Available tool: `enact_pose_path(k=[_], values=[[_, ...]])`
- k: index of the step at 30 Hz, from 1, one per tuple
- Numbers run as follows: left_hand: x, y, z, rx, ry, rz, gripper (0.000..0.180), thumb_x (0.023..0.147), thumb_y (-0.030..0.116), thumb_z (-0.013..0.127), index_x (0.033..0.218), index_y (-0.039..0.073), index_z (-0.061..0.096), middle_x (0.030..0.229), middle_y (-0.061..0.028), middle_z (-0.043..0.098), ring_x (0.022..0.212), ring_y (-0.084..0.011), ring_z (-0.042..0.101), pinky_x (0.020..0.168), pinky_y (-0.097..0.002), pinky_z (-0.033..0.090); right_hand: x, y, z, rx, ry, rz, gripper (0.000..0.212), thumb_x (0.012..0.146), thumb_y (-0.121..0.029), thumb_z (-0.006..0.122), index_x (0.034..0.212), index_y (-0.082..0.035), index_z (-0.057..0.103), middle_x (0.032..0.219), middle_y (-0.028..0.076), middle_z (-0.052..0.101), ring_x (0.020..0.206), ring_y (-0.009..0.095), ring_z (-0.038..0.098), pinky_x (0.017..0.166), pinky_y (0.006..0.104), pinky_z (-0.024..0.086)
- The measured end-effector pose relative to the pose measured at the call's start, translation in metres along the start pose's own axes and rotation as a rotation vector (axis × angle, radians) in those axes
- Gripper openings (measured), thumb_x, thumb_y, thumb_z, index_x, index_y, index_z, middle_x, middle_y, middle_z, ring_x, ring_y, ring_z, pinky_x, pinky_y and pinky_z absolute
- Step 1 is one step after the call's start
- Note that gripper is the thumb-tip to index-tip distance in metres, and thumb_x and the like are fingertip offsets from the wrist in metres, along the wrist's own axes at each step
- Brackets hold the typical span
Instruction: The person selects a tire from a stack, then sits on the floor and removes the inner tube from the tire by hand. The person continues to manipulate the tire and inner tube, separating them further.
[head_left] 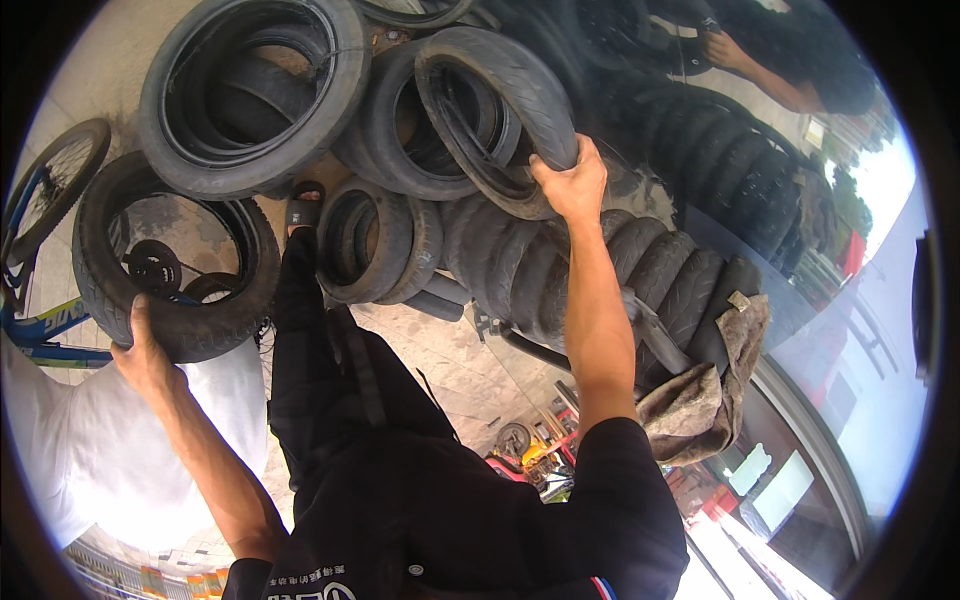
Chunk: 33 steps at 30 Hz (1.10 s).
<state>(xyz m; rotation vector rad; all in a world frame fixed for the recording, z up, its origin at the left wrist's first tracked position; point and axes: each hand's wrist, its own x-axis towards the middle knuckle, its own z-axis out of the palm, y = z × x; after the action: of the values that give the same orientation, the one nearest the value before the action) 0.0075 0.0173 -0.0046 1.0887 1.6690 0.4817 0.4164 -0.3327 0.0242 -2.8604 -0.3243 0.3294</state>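
My left hand point(148, 355) grips the lower rim of a black tyre point(95, 265), which is tilted up at the left with its open middle facing me. Its thumb lies on the tread and inner edge; the other fingers are mostly hidden behind. At the upper right, my right hand point(575, 182) is closed round the tread of a second, slimmer tyre point(515, 75). That tyre leans at a slant, partly covering another black tyre point(390, 130) behind it. Between my hands, nearer the top, a large tyre point(165, 95) lies over others.
Smaller tyres point(375, 245) stand below the pile, and a long row of tyres point(640, 250) runs rightward beside reflective glass point(740, 200). A dirty brown cloth point(690, 410) hangs at the row's end. A blue bicycle point(45, 325) and a white-shirted person point(170, 440) are at left.
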Motion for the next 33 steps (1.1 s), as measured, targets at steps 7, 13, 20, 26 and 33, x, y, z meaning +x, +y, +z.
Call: enact_pose_path(k=[7,13,20,26,33], values=[[0.003,-0.002,-0.003,0.000,0.006,0.012,0.067,0.080,0.025,0.085,0.123,-0.015,0.054,0.113,-0.0214,0.066,0.093,-0.0265,0.068,0.084,-0.0355,0.058,0.011,0.021,-0.015,0.229,-0.346,0.030,0.097,0.059,-0.027,0.092,0.139,0.003,0.046,0.127,0.021,0.062,0.119,0.029,0.059,0.102,0.0389,0.045],[0.003,0.001,-0.003,-0.005,0.007,0.009,0.069,0.079,0.026,0.085,0.123,-0.015,0.052,0.114,-0.0221,0.066,0.094,-0.0270,0.068,0.084,-0.0353,0.058,0.019,0.033,-0.016,0.486,-0.599,0.108,0.092,0.058,-0.017,0.091,0.138,0.003,0.051,0.126,0.013,0.063,0.117,0.025,0.058,0.105,0.0352,0.041],[0.001,0.004,-0.003,0.027,0.019,-0.007,0.079,0.077,0.029,0.086,0.128,-0.017,0.047,0.118,-0.0250,0.063,0.098,-0.0295,0.068,0.087,-0.0359,0.058,0.028,0.031,-0.042,0.620,-0.537,0.149,0.085,0.073,-0.023,0.072,0.147,0.008,0.042,0.143,0.018,0.053,0.133,0.027,0.048,0.115,0.0335,0.029],[0.002,0.004,-0.004,0.066,0.049,-0.012,0.082,0.076,0.030,0.087,0.130,-0.018,0.046,0.121,-0.0271,0.061,0.104,-0.0309,0.066,0.091,-0.0370,0.056,0.029,0.013,-0.044,0.527,-0.539,-0.026,0.070,0.080,-0.016,0.071,0.140,0.010,0.046,0.137,0.018,0.056,0.127,0.025,0.051,0.111,0.0338,0.034],[0.001,0.002,-0.002,0.064,0.020,0.030,0.083,0.077,0.031,0.087,0.128,-0.020,0.046,0.120,-0.0282,0.062,0.104,-0.0320,0.067,0.093,-0.0361,0.055,0.023,0.017,-0.002,0.224,-0.442,-0.170,0.074,0.078,-0.018,0.080,0.139,0.008,0.047,0.131,0.022,0.060,0.123,0.028,0.057,0.106,0.0357,0.042]])
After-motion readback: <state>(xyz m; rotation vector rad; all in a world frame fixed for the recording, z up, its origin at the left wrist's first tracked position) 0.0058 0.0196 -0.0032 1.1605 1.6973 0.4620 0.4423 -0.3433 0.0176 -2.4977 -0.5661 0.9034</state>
